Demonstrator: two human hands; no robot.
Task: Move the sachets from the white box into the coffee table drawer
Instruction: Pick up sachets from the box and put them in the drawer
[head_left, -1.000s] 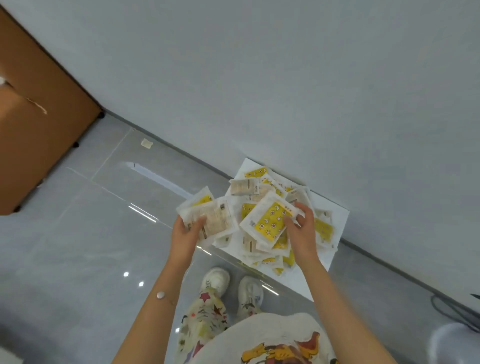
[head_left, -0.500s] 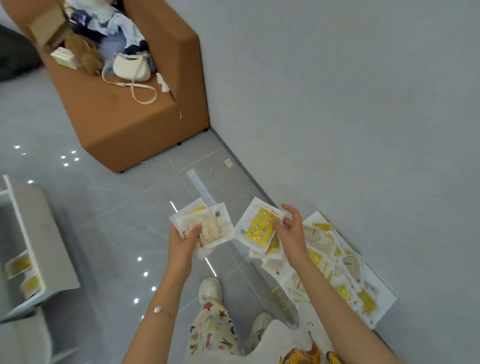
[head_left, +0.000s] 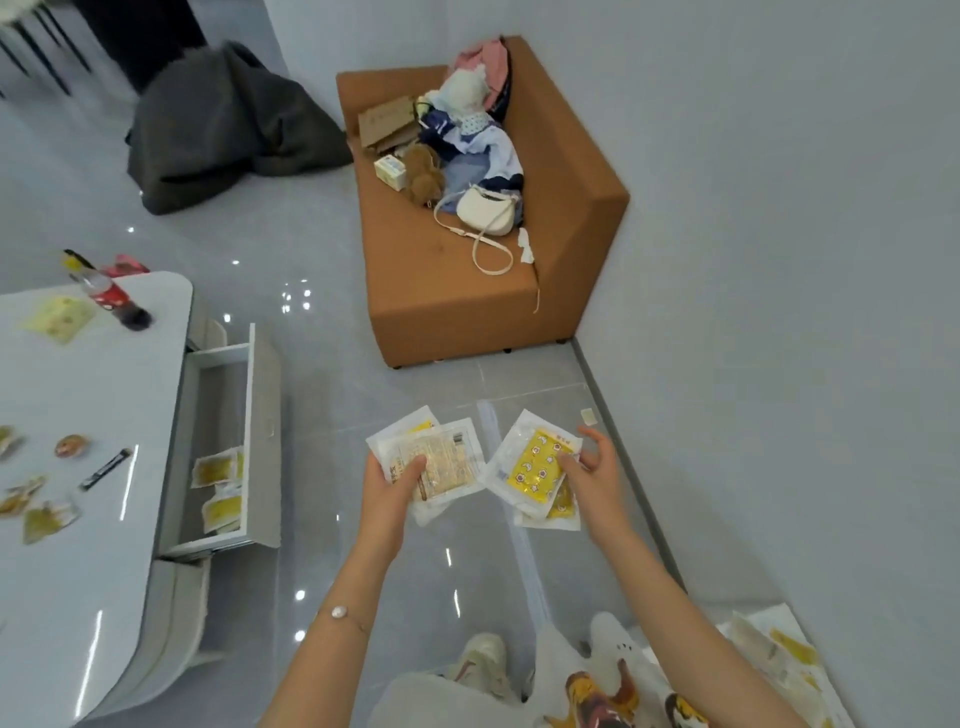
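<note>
1. Left hand grips pale sachets, thumb on top.
2. Right hand pinches yellow sachets.
3. Both stacks over the floor, between open drawer and white box.
4. Drawer holds a few sachets; box holds more.

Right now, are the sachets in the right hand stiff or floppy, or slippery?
Probably floppy: the sachets in the right hand look thin, flat. Likely light: fingertips alone carry several. The loosely fanned stack may slide apart.
</note>
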